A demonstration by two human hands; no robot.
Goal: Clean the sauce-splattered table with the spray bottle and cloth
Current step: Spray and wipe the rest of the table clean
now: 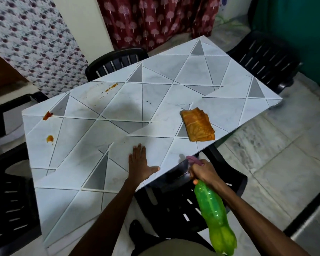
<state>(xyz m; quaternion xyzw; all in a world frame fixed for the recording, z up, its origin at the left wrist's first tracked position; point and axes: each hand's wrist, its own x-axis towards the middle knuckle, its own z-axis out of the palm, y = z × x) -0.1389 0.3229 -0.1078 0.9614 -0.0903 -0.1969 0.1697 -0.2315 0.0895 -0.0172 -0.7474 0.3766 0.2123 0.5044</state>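
With the right hand (201, 171) clenched in a grip on the green spray bottle (213, 217) off the counter's (155, 74) near edge, left hand (139, 166) flat and released, cloth (199, 124) lying right, spray may fall short of the far-left sauce splatters (48, 115).

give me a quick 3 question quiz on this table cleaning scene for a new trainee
1. True or false: the folded orange cloth is in the person's left hand.
2. Which hand holds the green spray bottle? A) left B) right C) neither
3. Fill in: the sauce stains lie toward the table's ____ side as the camera sees it.

Key:
1. False. The cloth lies on the table by its right edge; the left hand rests flat and open on the tabletop.
2. B. The right hand grips the bottle's neck, off the table's near edge.
3. Left: one sauce stain near the left edge, another below it, and a streak farther back.
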